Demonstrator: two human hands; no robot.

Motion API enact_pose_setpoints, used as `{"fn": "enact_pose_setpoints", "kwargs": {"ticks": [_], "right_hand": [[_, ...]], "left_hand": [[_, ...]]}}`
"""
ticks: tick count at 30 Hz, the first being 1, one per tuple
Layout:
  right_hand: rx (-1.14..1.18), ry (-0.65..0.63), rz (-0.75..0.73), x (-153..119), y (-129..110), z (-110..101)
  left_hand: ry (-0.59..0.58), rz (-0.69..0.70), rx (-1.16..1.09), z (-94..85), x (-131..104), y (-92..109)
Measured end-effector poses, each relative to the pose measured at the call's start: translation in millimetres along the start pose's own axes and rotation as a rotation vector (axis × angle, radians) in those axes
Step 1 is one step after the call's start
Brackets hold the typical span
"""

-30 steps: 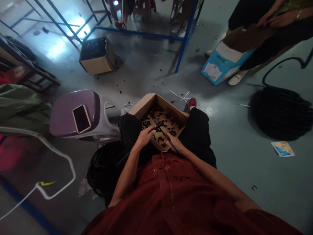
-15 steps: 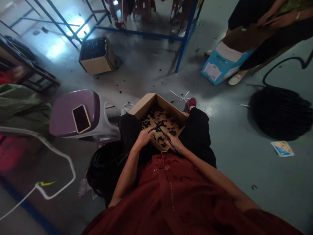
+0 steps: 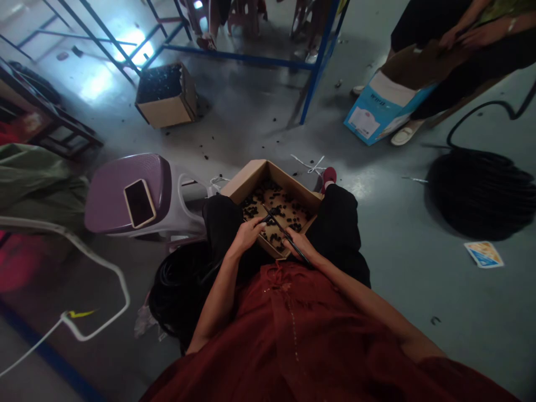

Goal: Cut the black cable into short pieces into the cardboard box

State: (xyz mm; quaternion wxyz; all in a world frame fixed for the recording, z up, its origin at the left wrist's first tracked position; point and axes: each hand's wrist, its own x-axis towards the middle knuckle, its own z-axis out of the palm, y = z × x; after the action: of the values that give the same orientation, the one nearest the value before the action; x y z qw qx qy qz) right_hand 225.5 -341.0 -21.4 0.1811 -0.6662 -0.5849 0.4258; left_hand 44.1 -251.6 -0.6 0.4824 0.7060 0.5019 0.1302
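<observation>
- Two hands are working around the middle of the frame, and I'm following remotely through the head view.
- The left hand (image 3: 247, 233) is gripping a short black piece (image 3: 271, 214), holding it over the near side of the cardboard box (image 3: 245, 178).
- The right hand (image 3: 299, 244) is gripping a thin dark rod (image 3: 298, 251) that's slanting from center frame toward the lower right. I'm not making out whether it's a blade or plain stock.
- Piece and rod are crossing above the box; can't tell if they're actually touching.
- Loads of small black bits (image 3: 251, 212) are lying in the box, which is sitting between the trouser legs (image 3: 337, 231).
- Step in hand, I'm guessing: working the piece against the rod.
- Next move, imo, is calling for a steady left grip and small right-hand motion, fingertips clear of that crossing in case there's an edge.
</observation>
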Motion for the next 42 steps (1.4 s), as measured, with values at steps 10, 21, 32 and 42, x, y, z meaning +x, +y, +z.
{"fn": "enact_pose_setpoints", "kwargs": {"ticks": [10, 21, 32, 42], "right_hand": [[0.013, 0.057, -0.012, 3, 8, 2], [0.171, 0.139, 0.077, 4, 13, 3], [0.492, 0.104, 0.161, 12, 16, 6], [0.853, 0.081, 0.094, 36, -8, 4]], "left_hand": [[0.006, -0.004, 0.013, 3.0, 1, -4], [-0.008, 0.069, 0.023, 1.5, 0, -5], [-0.107, 0.092, -0.003, 4.2, -4, -6], [-0.134, 0.12, 0.019, 7.2, -12, 3]]}}
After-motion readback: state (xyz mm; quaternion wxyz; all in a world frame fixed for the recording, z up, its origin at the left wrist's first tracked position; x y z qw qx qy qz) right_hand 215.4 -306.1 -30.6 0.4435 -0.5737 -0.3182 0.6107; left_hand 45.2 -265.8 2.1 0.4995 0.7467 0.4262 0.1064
